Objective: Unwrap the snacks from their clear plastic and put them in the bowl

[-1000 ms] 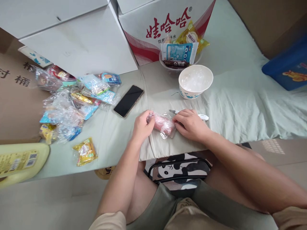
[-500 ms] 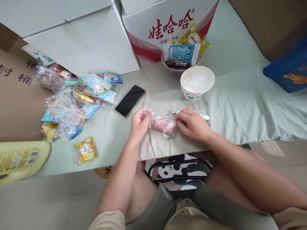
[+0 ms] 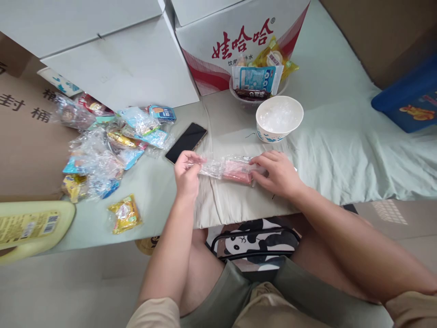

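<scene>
A pink, block-like item (image 3: 238, 173) in clear plastic lies near the front edge of the cloth-covered surface; its exact kind I cannot tell. My left hand (image 3: 186, 177) pinches the far left end of the clear plastic wrapper (image 3: 212, 167), drawn out flat to the side. With thumb and fingers closed, my right hand (image 3: 280, 176) grips the wrapper's right end beside the pink item. Mostly hidden behind that hand is a slim white tool, of which a bit shows. The phone (image 3: 187, 140) lies just beyond my left hand.
A paper bowl (image 3: 277, 134) with clear plastic inside stands in front of a tub of snack packs (image 3: 256, 79). White boxes (image 3: 119, 64) rise behind. Leftward are a heap of wrapped snacks (image 3: 99, 152), a lone yellow packet (image 3: 124, 214) and a yellow jug (image 3: 37, 225).
My left hand has moved left, pulling the wrapper's end out straight and flat. The pink item has shifted slightly and lies straighter. My right hand keeps its hold, now covering more of the white tool.
</scene>
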Motion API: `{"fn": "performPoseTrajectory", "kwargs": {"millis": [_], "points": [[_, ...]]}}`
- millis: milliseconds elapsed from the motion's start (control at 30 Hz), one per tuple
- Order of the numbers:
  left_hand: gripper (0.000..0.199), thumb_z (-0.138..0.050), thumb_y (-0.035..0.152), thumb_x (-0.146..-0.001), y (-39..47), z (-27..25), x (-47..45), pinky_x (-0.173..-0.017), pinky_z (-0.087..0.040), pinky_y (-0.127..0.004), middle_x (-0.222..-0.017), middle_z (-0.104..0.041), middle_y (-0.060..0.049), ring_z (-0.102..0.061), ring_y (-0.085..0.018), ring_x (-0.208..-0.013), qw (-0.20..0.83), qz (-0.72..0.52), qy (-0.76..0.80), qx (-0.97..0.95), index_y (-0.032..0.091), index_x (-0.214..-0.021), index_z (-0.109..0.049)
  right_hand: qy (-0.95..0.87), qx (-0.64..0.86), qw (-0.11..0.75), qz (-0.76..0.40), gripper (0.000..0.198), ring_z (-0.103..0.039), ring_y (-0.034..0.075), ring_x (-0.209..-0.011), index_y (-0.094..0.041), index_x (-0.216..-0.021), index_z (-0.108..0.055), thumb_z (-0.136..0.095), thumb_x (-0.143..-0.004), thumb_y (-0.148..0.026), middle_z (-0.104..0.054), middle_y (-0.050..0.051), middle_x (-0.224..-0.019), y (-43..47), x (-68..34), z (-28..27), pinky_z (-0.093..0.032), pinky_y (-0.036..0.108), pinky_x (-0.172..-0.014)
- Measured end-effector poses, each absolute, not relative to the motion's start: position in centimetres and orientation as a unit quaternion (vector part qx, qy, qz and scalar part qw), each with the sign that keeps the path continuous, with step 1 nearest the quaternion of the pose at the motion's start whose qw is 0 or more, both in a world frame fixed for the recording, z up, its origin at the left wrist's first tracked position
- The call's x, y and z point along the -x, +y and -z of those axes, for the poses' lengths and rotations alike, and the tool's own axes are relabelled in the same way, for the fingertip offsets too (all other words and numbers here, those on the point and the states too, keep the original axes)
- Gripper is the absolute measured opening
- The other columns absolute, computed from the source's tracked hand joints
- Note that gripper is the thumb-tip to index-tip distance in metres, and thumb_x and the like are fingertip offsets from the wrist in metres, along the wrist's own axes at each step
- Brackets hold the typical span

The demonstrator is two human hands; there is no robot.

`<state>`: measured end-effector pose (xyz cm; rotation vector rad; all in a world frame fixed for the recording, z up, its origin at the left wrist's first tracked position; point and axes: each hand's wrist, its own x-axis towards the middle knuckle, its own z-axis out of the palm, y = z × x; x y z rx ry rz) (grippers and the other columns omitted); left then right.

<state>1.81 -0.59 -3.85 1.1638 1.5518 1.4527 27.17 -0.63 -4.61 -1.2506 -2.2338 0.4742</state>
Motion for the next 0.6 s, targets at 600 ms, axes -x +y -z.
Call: {"fn": "performPoseTrajectory", "kwargs": {"millis": [600], "points": [[0.026, -0.069, 0.030, -0.075, -1.6, 4.4, 0.4, -0.106, -0.046, -0.043, -0.120, -0.061, -0.011, -0.057, -0.027, -0.118, 0.142, -0.358, 0.635, -0.670, 0.021, -0.100, -0.072, -0.831, 0.473, 0.247, -0.155, 0.033, -0.064, 0.025, -0.083, -0.019, -0.113, -0.065, -0.056, -0.085, -0.034, -0.073, 0.008, -0.096, -0.6, -27.9, 4.0, -0.035, 0.036, -0.075]]}}
